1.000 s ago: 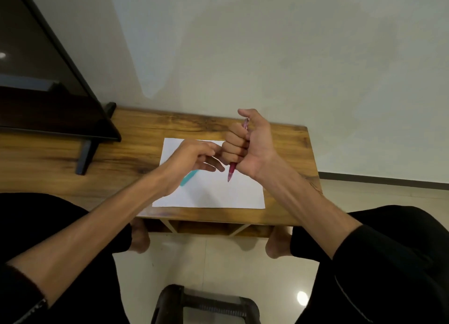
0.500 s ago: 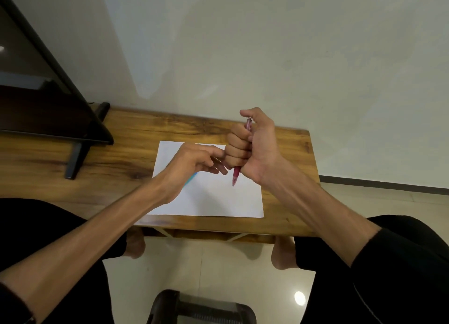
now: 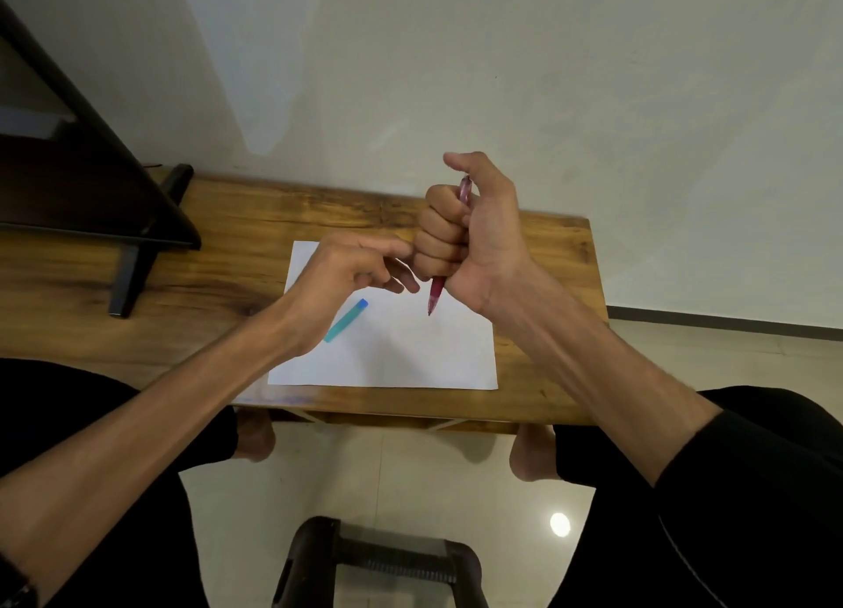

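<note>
Item: red pen (image 3: pixel 435 295), centre frame, tip down, clenched in the fist of the right hand (image 3: pixel 474 242) above the paper (image 3: pixel 410 356). Left hand (image 3: pixel 346 274) is slack and empty just left of the fist, with the blue cap (image 3: pixel 346 320) on the sheet beneath. Step judged: readying to write; next move calls for regripping to a fingertip pinch and lowering the tip.

A dark screen (image 3: pixel 59 187) and its black foot (image 3: pixel 130 279) block the left part of the worktop (image 3: pixel 237 265). Bare wood lies open between that foot and the white sheet (image 3: pixel 410 356), and along the right edge. A blue cap (image 3: pixel 346 320) lies on the sheet's left half; its near half is free. Above its far half the left grip (image 3: pixel 351 269) and the right grip (image 3: pixel 470 237), holding a red pen (image 3: pixel 435 295), hang close together.
</note>
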